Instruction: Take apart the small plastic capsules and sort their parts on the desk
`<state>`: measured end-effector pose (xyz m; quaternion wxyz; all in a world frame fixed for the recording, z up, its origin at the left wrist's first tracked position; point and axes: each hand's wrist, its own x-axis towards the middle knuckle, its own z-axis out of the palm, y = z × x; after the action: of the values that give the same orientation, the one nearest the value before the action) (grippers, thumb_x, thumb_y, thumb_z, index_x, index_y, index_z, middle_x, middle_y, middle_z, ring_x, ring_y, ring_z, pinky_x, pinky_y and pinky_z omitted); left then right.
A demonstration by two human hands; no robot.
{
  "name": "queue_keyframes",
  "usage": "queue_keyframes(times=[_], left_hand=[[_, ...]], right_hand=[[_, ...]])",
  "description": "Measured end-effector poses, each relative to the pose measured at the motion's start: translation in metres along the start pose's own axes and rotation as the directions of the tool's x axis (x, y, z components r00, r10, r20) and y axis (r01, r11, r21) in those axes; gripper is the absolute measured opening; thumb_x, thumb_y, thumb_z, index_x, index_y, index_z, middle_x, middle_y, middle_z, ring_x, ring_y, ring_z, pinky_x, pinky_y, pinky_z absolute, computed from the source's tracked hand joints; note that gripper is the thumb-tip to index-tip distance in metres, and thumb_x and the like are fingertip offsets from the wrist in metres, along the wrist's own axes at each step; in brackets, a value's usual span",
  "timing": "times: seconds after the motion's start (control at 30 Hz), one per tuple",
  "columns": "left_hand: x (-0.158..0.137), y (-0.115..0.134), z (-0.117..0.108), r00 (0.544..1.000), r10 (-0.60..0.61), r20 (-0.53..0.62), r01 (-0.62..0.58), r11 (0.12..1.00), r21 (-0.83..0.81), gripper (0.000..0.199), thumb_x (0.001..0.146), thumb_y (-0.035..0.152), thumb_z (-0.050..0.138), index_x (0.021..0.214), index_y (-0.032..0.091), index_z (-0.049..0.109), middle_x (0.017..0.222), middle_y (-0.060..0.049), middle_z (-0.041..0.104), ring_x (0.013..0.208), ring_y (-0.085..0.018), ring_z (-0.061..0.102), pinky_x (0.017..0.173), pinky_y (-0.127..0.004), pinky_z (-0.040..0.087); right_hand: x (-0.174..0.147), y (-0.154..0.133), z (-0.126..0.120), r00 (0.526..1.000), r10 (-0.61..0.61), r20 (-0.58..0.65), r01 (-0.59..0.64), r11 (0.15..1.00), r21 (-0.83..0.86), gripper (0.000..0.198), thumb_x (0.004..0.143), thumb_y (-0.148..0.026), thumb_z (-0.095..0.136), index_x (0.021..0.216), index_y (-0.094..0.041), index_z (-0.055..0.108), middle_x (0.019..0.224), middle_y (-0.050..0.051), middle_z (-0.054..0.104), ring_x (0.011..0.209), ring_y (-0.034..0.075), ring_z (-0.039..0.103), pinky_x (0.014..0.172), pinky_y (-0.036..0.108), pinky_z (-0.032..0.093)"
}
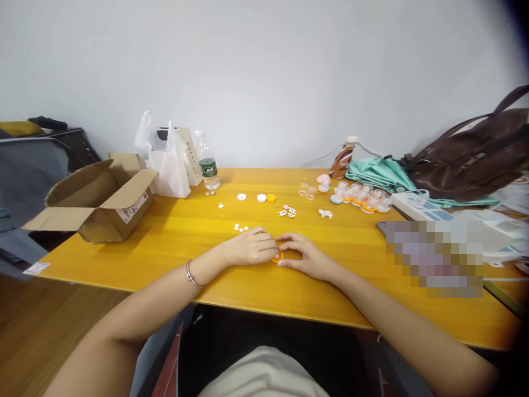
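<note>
My left hand (255, 247) rests near the table's front edge, with its fingers closed over an orange round plastic piece (281, 257). From the other side my right hand (306, 257) curls around the same piece, thumb and fingertips at its rim. Both hands hide much of it. Just beyond my left hand lie several small white discs (241, 229). Farther back are a white ring (242, 197), a white round part (261, 198) and a yellow one (271, 198). Small white cut-out pieces (287, 212) and a larger white cut-out (325, 213) lie beyond my right hand.
Several clear domed pieces with coloured bases (360, 196) stand at back right, beside clear rings (310, 192). An open cardboard box (111, 212), plastic bag (170, 171) and water bottle (208, 165) are left. A brown bottle (343, 159), brown bag (458, 157) and phone-like object (433, 256) are right.
</note>
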<state>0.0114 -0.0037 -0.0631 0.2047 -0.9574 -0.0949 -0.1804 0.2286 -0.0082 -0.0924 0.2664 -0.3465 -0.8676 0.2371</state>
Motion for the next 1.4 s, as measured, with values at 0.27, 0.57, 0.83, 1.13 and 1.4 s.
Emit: queue_keyframes(times=[0.27,0.57,0.83,1.13,1.4], left_hand=[[0.001,0.001,0.003,0.993,-0.115,0.004,0.114,0.983,-0.144,0.018,0.088,0.025,0.042,0.086,0.017,0.058,0.085,-0.004,0.064,0.078,-0.013,0.054,0.07,-0.028,0.036],[0.002,0.002,0.005,0.931,-0.35,0.106,0.353,0.785,-0.509,0.02,0.086,0.027,0.046,0.086,0.016,0.062,0.083,-0.006,0.063,0.081,-0.014,0.055,0.076,-0.025,0.04],[0.001,0.001,0.009,0.698,-0.665,0.266,0.531,0.231,-0.815,0.021,0.078,0.032,0.057,0.079,0.011,0.063,0.079,-0.006,0.065,0.07,-0.012,0.058,0.068,-0.022,0.045],[-0.03,-0.049,-0.017,0.395,-0.917,0.053,0.64,0.233,-0.732,0.022,0.073,0.035,0.057,0.074,0.013,0.06,0.075,-0.004,0.064,0.069,-0.012,0.057,0.067,-0.023,0.045],[-0.089,-0.093,-0.036,0.455,-0.863,0.218,0.873,0.481,0.084,0.014,0.071,0.026,0.051,0.072,0.017,0.062,0.076,-0.005,0.066,0.071,-0.017,0.058,0.064,-0.024,0.04]], right_hand=[[0.0,-0.003,-0.002,1.0,0.008,0.01,-0.008,1.0,-0.002,0.028,0.072,-0.043,0.063,0.092,-0.025,0.066,0.115,0.007,0.054,0.11,0.024,0.05,0.099,0.043,0.033],[0.0,-0.004,-0.003,1.0,0.01,0.014,-0.01,1.0,0.005,0.028,0.072,-0.042,0.063,0.095,-0.026,0.066,0.115,0.006,0.054,0.111,0.024,0.049,0.099,0.044,0.032],[-0.001,-0.004,-0.003,0.999,0.028,0.041,-0.029,1.0,0.009,0.031,0.073,-0.045,0.061,0.098,-0.028,0.065,0.118,0.007,0.051,0.113,0.025,0.046,0.1,0.044,0.03],[-0.001,-0.002,-0.002,0.998,0.044,0.039,-0.045,0.999,0.031,0.032,0.073,-0.046,0.062,0.098,-0.026,0.066,0.119,0.007,0.052,0.114,0.024,0.046,0.101,0.043,0.03],[-0.001,0.0,-0.001,0.998,0.047,0.032,-0.049,0.998,0.041,0.033,0.072,-0.047,0.062,0.098,-0.026,0.066,0.119,0.007,0.052,0.114,0.025,0.046,0.101,0.044,0.03]])
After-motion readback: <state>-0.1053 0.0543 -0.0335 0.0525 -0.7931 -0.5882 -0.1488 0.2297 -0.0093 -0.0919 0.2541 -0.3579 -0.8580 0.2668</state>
